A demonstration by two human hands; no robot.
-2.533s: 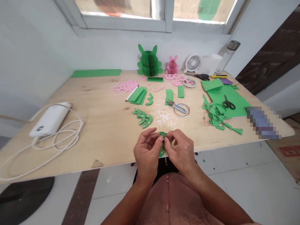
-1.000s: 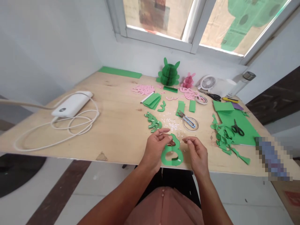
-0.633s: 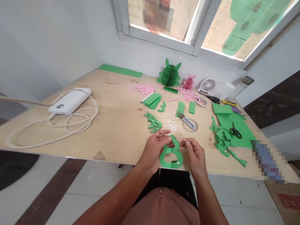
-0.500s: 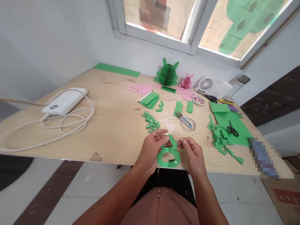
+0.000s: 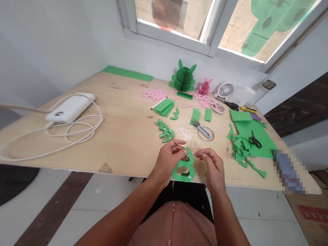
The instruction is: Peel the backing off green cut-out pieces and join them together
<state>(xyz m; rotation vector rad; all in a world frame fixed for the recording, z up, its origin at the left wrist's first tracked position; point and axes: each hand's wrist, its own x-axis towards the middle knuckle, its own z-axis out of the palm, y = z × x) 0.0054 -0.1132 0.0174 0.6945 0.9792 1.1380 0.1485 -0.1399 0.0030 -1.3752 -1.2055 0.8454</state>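
Note:
My left hand (image 5: 167,160) pinches the top of a green paper cutout (image 5: 185,169) shaped like an 8, held just above the near edge of the wooden table (image 5: 120,136). A small white strip shows on the cutout's lower loop. My right hand (image 5: 214,164) hovers just right of the cutout, thumb and forefinger pressed together on something too small to name. A pile of similar green cutouts (image 5: 164,131) and scattered white paper bits (image 5: 185,133) lie just beyond my hands.
Small snips on a tape ring (image 5: 203,130), green paper scraps (image 5: 242,148) and black scissors (image 5: 255,140) on a green sheet lie right. A white power bank (image 5: 69,108) with coiled cable sits left. Green (image 5: 183,78) and pink (image 5: 205,87) honeycomb rabbits, pink cutouts, a fan and a bottle stand at the back.
The folded green piece has been opened into an 8 shape held by my left hand. My right hand let go of it and moved slightly right, fingers pinched.

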